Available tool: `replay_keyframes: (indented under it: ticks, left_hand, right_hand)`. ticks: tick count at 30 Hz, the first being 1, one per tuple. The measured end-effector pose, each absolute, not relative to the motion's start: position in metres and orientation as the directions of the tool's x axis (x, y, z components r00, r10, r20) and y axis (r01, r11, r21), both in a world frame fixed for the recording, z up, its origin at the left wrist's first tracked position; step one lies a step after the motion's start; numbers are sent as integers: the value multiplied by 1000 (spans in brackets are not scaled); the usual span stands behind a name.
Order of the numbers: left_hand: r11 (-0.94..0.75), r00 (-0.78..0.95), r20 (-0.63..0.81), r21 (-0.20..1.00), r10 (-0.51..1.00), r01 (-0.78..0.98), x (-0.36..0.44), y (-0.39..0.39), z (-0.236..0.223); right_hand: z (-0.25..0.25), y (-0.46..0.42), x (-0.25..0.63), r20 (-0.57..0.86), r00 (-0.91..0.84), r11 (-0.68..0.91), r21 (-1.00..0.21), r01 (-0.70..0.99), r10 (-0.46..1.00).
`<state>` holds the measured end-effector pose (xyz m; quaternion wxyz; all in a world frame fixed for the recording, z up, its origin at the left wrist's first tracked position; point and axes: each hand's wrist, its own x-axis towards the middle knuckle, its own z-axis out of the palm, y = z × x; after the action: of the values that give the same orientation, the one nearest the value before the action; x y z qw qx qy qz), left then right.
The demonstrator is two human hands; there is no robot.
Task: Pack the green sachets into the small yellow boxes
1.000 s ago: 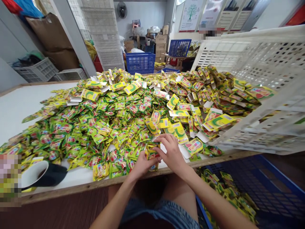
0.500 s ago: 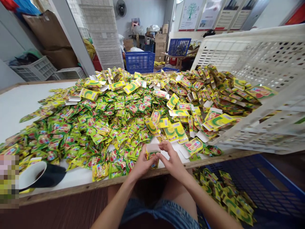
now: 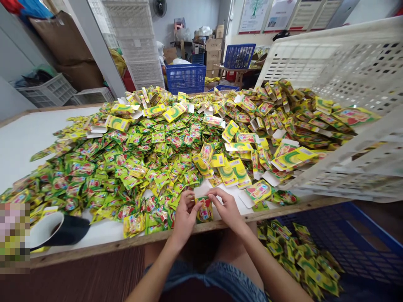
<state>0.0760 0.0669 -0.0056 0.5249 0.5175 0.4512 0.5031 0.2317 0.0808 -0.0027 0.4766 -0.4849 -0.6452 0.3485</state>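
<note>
A small yellow-green carton [image 3: 205, 211] with a red fruit print stands at the table's front edge, its white flap [image 3: 201, 191] raised at the top. My left hand [image 3: 185, 216] is at its left side, fingers curled and thumb against the upper left edge. From the right, my right hand [image 3: 226, 206] pinches the top right edge by the flap with thumb and forefinger. Green candy sachets [image 3: 157, 178] are heaped just beyond my left hand. Past my right hand lie yellow cartons [image 3: 227, 173], some with white flaps out.
A white perforated crate [image 3: 315, 63] lies tipped at the right, with cartons spilling from it. Below the table on the right sits a blue crate [image 3: 359, 247] with filled packs [image 3: 302, 260]. A dark mug [image 3: 71, 230] stands at the front left. The table has a wooden edge [image 3: 110, 248].
The left fingers have opened away from the carton's side and back, showing more of its printed front. My right fingers have come down onto its top edge. The view has shifted slightly.
</note>
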Motion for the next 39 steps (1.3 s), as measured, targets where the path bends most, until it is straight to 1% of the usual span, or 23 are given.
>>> replay_keyframes:
  ticks: [4,7,10,12,16,21,25,29,33,36,39]
  left_hand:
    - [-49,139,45,998,989,26,72,71,-10]
    - [-91,101,92,996,991,-17,73,72,-9]
    - [-168,49,172,983,984,-72,76,69,-4]
    - [-183,60,185,983,981,-34,77,66,1]
    - [-163,36,161,985,986,63,78,62,7]
    - [-127,12,126,989,992,76,78,68,8]
    - [-131,14,131,985,991,110,79,75,8]
    - [-136,0,136,987,991,84,79,78,5]
    - [-162,21,161,985,987,65,77,74,0]
    - [-214,22,213,973,977,87,76,69,-3]
    - [-248,28,247,962,969,114,75,62,-4]
  right_hand:
    - [-8,86,229,263,-28,263,-943,205,964]
    - [-10,89,228,237,-51,242,-960,141,970]
    - [-4,89,230,237,-126,257,-948,185,963]
    - [2,85,230,244,-148,272,-936,222,959]
    - [11,76,229,258,-132,285,-922,262,957]
    - [11,78,226,261,-97,279,-910,308,960]
    - [10,85,224,260,-116,284,-905,316,959]
    - [12,89,225,261,-123,288,-891,351,957]
    - [9,87,228,271,-138,302,-895,328,953]
    - [-1,82,223,299,-117,320,-909,269,947]
    - [-6,73,216,291,-89,303,-930,207,953]
